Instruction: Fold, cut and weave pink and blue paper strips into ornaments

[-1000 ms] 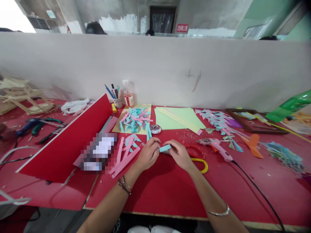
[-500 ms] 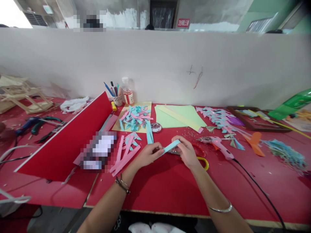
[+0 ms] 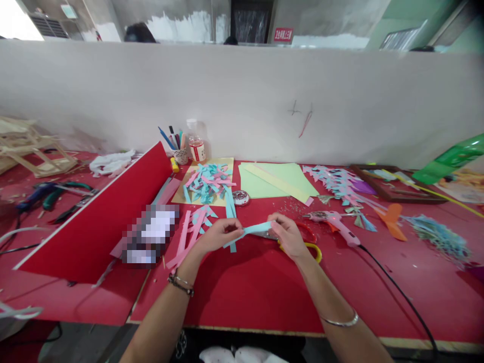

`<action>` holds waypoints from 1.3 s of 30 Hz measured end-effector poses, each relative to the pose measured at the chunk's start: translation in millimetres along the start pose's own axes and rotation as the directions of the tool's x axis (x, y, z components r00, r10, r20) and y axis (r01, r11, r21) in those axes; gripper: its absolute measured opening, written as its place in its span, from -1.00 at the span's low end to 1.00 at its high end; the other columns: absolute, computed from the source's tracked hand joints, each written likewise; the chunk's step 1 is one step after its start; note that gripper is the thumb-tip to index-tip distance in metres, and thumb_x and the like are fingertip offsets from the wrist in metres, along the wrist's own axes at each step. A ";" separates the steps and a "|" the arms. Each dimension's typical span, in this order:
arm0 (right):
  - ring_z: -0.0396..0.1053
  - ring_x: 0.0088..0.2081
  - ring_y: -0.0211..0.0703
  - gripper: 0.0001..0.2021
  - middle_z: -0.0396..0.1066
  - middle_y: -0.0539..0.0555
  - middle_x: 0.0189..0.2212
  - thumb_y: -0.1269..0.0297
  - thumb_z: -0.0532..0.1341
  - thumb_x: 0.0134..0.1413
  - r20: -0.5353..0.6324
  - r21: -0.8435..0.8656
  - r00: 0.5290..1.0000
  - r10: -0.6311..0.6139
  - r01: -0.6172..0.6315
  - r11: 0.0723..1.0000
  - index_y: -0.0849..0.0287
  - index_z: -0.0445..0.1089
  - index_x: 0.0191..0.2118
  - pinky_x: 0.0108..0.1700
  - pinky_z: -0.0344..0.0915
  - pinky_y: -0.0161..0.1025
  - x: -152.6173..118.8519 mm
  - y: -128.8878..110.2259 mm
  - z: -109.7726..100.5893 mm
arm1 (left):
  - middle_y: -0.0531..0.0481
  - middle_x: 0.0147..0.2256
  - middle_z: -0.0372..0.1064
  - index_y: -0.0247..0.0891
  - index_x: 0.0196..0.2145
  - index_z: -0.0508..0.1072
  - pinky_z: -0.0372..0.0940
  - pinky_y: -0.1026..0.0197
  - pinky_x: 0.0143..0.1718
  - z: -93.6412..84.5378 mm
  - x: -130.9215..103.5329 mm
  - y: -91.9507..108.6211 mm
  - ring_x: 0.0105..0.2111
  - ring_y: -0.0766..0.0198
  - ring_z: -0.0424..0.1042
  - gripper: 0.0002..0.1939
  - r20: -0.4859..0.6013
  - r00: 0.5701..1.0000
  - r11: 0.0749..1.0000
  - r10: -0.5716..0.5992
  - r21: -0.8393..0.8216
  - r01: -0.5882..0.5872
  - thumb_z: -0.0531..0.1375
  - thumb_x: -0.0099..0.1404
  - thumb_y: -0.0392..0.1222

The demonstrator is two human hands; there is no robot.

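Note:
A light blue paper strip [image 3: 257, 228] is stretched between my two hands above the red table. My left hand [image 3: 223, 235] pinches it near its left part, and a short end hangs below the fingers. The strip's right end is pinched in my right hand [image 3: 289, 234]. Scissors with red and yellow handles [image 3: 317, 252] lie under and beside my right hand. Behind my left hand are more blue strips [image 3: 230, 201], and pink strips [image 3: 184, 234] lie to its left. A pile of blue and pink pieces [image 3: 208, 184] rests on a yellowish sheet.
Pale green sheets [image 3: 280, 176] lie at the back. A pink glue gun [image 3: 338, 224] with a black cable is on the right. A phone [image 3: 151, 234] and a red board [image 3: 102, 222] stand left. Pens in a cup [image 3: 180, 155] and a bottle [image 3: 196, 146] are behind.
My left hand has moved a little left, so more of the blue strip shows between the hands. The strip now lies nearly level. The whole view has shifted slightly.

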State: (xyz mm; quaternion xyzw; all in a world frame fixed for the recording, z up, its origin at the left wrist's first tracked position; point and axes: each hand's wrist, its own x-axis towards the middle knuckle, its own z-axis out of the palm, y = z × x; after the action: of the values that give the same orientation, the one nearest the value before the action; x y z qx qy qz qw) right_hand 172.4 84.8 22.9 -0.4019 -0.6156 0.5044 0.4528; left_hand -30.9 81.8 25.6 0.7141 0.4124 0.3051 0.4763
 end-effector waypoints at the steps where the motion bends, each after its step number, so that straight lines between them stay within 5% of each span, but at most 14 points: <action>1: 0.05 -0.55 -0.28 -0.77 0.05 -0.04 -0.61 0.12 0.07 -0.04 0.006 -0.069 0.999 -0.052 0.052 0.996 0.13 0.12 -0.56 -0.48 0.06 -0.30 0.6 -0.4 -0.4 | 0.11 -0.56 0.18 -0.31 -0.49 0.30 0.09 0.36 -0.51 -0.4 0.3 -0.1 -0.54 0.42 0.15 -0.76 -0.021 1.000 1.000 0.003 0.019 -0.002 0.07 0.15 -0.06; 4: 0.18 -0.37 -0.19 -0.83 0.17 0.04 -0.45 0.25 0.06 -0.03 -0.008 -0.378 0.968 -0.252 0.230 0.897 0.15 0.15 -0.56 -0.29 0.14 -0.24 0.6 -1.7 1.3 | 0.08 -0.54 0.25 -0.31 -0.49 0.33 0.11 0.34 -0.47 1.0 1.6 -0.2 -0.50 0.39 0.20 -0.78 -0.104 0.994 0.992 0.040 0.127 -0.026 0.07 0.16 -0.09; 7: 0.15 -0.13 -0.05 -0.94 0.20 0.13 -0.19 0.31 0.09 -0.10 -0.020 -0.689 0.919 -0.393 0.272 0.671 0.15 0.25 -0.43 -0.07 0.04 -0.10 -2.4 -2.3 7.5 | 0.08 -0.51 0.28 -0.29 -0.47 0.35 0.12 0.33 -0.44 5.9 2.3 -0.2 -0.48 0.37 0.23 -0.82 -0.107 0.988 0.967 0.108 0.241 -0.080 0.07 0.16 -0.13; 11: 0.10 -0.01 -0.01 -0.90 0.18 0.10 -0.03 0.30 0.12 -0.12 0.143 -0.789 0.923 -0.356 0.323 0.522 0.11 0.31 -0.39 0.06 -0.22 0.01 -6.7 -4.5 15.2 | 0.08 -0.50 0.29 -0.28 -0.45 0.36 0.14 0.34 -0.41 13.0 0.9 1.1 -0.47 0.38 0.25 -0.85 -0.029 0.985 0.954 0.167 0.258 -0.154 0.07 0.17 -0.17; 17: 0.27 -0.17 -0.20 -0.81 0.35 -0.03 -0.25 0.31 0.02 0.03 0.259 -0.659 0.946 -0.196 0.321 0.680 0.14 0.26 -0.54 0.08 -0.47 0.02 -5.7 -4.6 13.2 | 0.06 -0.49 0.32 -0.29 -0.45 0.37 0.15 0.36 -0.41 15.0 0.8 0.6 -0.47 0.38 0.28 -0.80 0.024 0.987 0.964 0.159 0.212 -0.160 0.06 0.19 -0.12; 22: 0.22 -0.46 -0.32 -0.74 0.23 -0.10 -0.59 0.27 -0.03 0.09 0.201 -0.640 0.968 -0.151 0.246 0.728 0.17 0.16 -0.58 0.03 -0.22 -0.08 -3.0 0.6 11.7 | 0.07 -0.49 0.34 -0.29 -0.45 0.39 0.16 0.37 -0.42 13.9 1.8 -2.2 -0.47 0.38 0.30 -0.81 -0.045 0.987 0.966 0.152 0.220 -0.138 0.12 0.14 -0.10; 33: 0.23 -0.47 -0.33 -0.82 0.26 -0.12 -0.57 0.32 0.04 0.00 0.127 -0.661 0.974 -0.187 0.223 0.716 0.19 0.15 -0.57 0.02 -0.26 -0.10 -4.1 -5.5 10.6 | 0.05 -0.54 0.33 -0.31 -0.50 0.37 0.20 0.34 -0.41 9.8 2.8 0.7 -0.49 0.37 0.32 -0.83 -0.143 0.979 0.978 0.147 0.166 -0.123 0.10 0.16 -0.17; 39: 0.22 -0.50 -0.37 -0.77 0.22 -0.14 -0.62 0.30 0.01 0.05 0.234 -0.642 0.959 -0.160 0.276 0.715 0.19 0.16 -0.59 0.00 -0.22 -0.12 -4.8 -4.6 13.5 | 0.02 -0.45 0.34 -0.30 -0.48 0.38 0.19 0.33 -0.37 13.1 3.6 0.2 -0.42 0.35 0.32 -0.89 -0.136 0.972 0.971 0.192 0.169 -0.168 0.14 0.12 -0.20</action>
State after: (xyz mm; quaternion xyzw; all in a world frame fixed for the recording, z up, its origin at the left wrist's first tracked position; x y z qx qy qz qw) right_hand 160.5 75.9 25.6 -0.4196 -0.8329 0.2236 0.2832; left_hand -18.3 79.3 21.3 0.7587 0.4033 0.3672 0.3563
